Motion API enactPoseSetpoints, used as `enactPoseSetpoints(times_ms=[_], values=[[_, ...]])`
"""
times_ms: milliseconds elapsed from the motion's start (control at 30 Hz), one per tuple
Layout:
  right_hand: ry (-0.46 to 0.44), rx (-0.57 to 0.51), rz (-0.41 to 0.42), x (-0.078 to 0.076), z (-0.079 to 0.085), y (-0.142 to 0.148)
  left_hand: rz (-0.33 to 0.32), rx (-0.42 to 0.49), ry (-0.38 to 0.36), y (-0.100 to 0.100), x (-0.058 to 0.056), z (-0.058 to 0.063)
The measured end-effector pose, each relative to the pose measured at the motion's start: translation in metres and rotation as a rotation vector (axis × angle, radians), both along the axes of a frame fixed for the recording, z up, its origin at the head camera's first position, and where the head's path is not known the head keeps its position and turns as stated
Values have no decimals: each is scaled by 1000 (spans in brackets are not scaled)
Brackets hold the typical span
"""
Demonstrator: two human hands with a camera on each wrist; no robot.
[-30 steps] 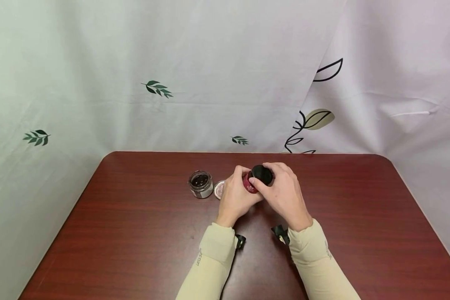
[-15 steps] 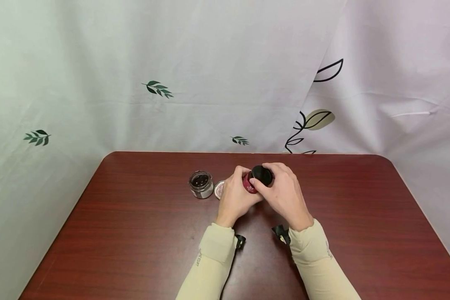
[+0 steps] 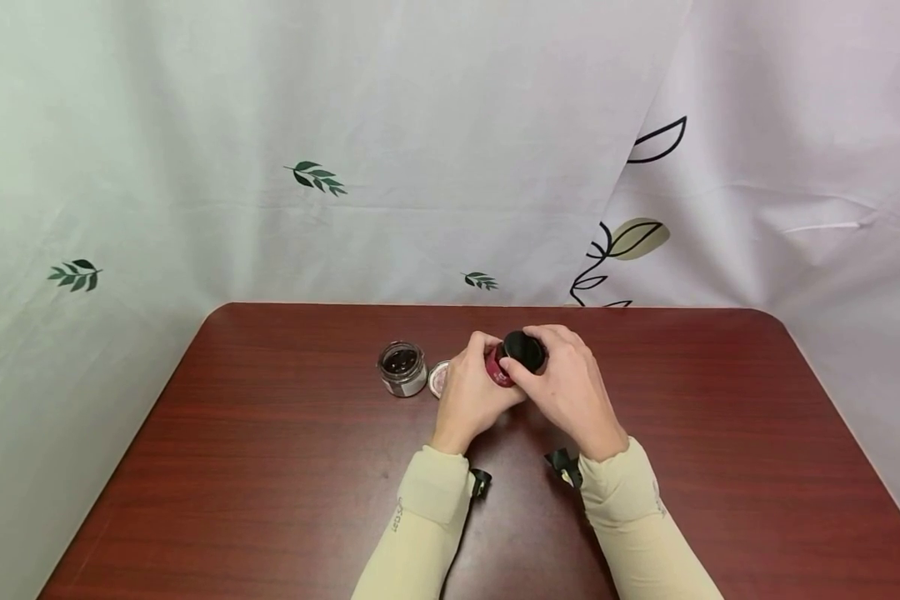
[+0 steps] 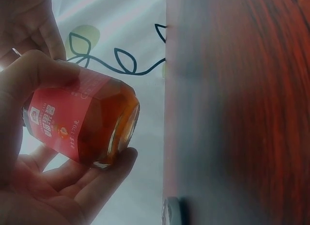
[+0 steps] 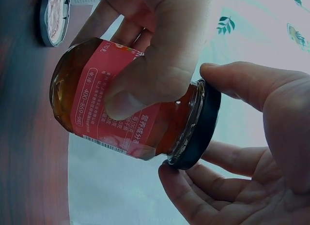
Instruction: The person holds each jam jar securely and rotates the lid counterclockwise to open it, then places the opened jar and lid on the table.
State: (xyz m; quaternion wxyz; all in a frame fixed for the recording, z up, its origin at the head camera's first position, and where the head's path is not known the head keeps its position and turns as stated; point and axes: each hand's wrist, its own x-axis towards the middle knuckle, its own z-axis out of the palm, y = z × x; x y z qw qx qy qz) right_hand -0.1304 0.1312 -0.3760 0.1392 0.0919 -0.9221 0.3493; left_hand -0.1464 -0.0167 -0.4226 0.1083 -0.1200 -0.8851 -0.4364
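My left hand (image 3: 471,390) grips a small faceted glass jar (image 4: 99,121) of amber contents with a red label, its thumb across the label in the right wrist view. The jar is tilted above the table. My right hand (image 3: 572,385) pinches its black lid (image 5: 199,126) between thumb and fingers. In the right wrist view the lid sits at the jar's mouth; whether it is loose I cannot tell. Just left of my left hand lies another lid (image 3: 438,379), pale side up, partly hidden by that hand.
An uncapped glass jar (image 3: 402,370) with dark contents stands left of the pale lid. Both stand on the reddish-brown wooden table (image 3: 270,467). A white curtain (image 3: 390,150) with leaf prints hangs behind the table's far edge.
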Motion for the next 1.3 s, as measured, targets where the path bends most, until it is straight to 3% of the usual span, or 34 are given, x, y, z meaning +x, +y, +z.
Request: enactPoseSetpoints(times_ms=[1300], values=[[16, 18, 58, 0, -1, 3, -16, -5, 22, -2, 0, 0]])
